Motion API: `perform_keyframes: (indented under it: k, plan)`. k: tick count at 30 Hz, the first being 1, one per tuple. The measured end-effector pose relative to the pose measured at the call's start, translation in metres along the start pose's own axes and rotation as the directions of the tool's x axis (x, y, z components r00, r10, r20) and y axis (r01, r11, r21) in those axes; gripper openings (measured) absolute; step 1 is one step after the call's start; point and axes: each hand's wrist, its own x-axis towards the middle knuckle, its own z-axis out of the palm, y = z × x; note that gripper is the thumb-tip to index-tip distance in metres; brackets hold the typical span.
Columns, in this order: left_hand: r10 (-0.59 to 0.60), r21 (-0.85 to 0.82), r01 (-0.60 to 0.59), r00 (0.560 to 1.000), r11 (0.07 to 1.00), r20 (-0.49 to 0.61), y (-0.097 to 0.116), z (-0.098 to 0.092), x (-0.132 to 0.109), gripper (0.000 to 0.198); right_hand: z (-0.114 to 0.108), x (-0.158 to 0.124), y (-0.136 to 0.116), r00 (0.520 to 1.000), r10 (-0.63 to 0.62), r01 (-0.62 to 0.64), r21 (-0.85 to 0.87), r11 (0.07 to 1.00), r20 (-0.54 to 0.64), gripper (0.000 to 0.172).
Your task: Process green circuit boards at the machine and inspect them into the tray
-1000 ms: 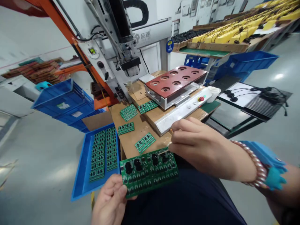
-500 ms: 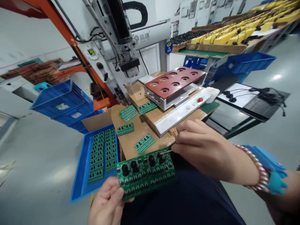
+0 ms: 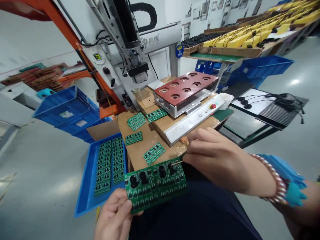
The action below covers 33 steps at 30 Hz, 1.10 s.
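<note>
The left hand [image 3: 112, 216] grips a green circuit-board panel [image 3: 155, 185] by its edge, and the right hand [image 3: 212, 163] pinches a thin wooden stick [image 3: 178, 162] against a black component. Beyond, a blue tray [image 3: 86, 196] holds rows of finished-looking small boards [image 3: 107, 165], with more on the bench [image 3: 135, 146]; this panel is not yet set down. A red-topped fixture [image 3: 186, 88] stands farthest.
</note>
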Motion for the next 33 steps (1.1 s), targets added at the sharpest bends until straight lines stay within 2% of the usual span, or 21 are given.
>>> perform_keyframes:
  k: [16, 23, 28, 33]
  plan:
    - [0.035, 0.013, -0.035, 0.999, 0.999, 0.0, 0.0044, -0.0019, 0.0011, 0.019, 0.0, -0.0037, 0.0003, 0.998, 0.053, -0.051, -0.033, 0.998, 0.041, 0.019]
    - [0.025, 0.019, -0.024, 0.999, 1.0, -0.021, 0.0042, -0.0009, 0.0014, 0.022, -0.0026, -0.0023, -0.0025, 0.999, 0.026, -0.026, -0.006, 1.0, 0.041, 0.021]
    - [0.014, 0.022, -0.014, 1.0, 1.0, -0.012, 0.0044, 0.0019, -0.0007, 0.021, -0.0016, -0.0031, -0.0009, 0.996, 0.061, -0.06, -0.01, 0.998, 0.068, 0.021]
    - [0.012, 0.025, -0.012, 1.0, 1.0, -0.023, 0.0042, 0.0046, -0.0021, 0.021, -0.0013, -0.0019, 0.0005, 0.998, 0.053, -0.053, -0.009, 0.999, 0.037, 0.022]
